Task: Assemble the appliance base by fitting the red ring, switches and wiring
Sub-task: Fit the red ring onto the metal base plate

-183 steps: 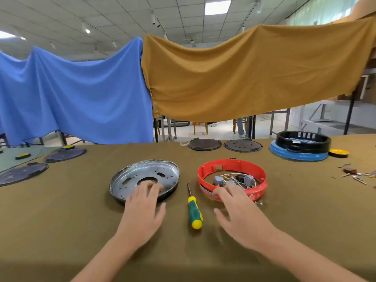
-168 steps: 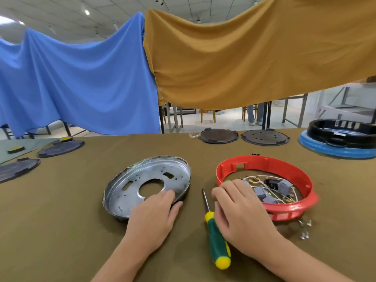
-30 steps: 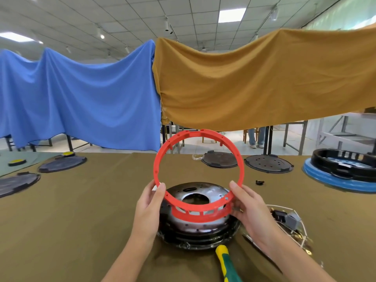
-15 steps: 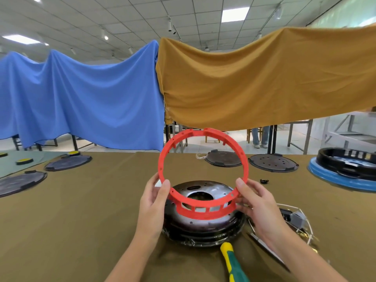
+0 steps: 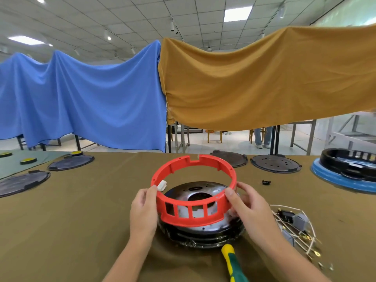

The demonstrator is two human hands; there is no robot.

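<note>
1. Overhead, a blue cloth (image 5: 81, 102) and a mustard cloth (image 5: 264, 82) hang side by side behind the counter (image 5: 71, 231), which is covered in olive fabric.
2. Far right on the counter sits a black housing on a blue ring (image 5: 345, 171); flat dark discs (image 5: 275, 163) lie along the far edge and to the left.
3. Centrally, a round metal base (image 5: 200, 234) lies flat on the counter with its central hole facing up.
4. Just above it is the red ring (image 5: 193, 212), tilted so its opening faces up and a little toward the camera; the slotted wall is nearest, and the notched edge is farthest.
5. At the ring's left side the left hand (image 5: 143, 208) grips it, thumb over the rim; the right hand (image 5: 249, 206) grips the right side likewise.
6. Right of the base lies a bundle of wiring with grey switches (image 5: 297, 226).
7. Near the bottom edge, a screwdriver (image 5: 232, 261) with a green-and-yellow handle points toward the base.
</note>
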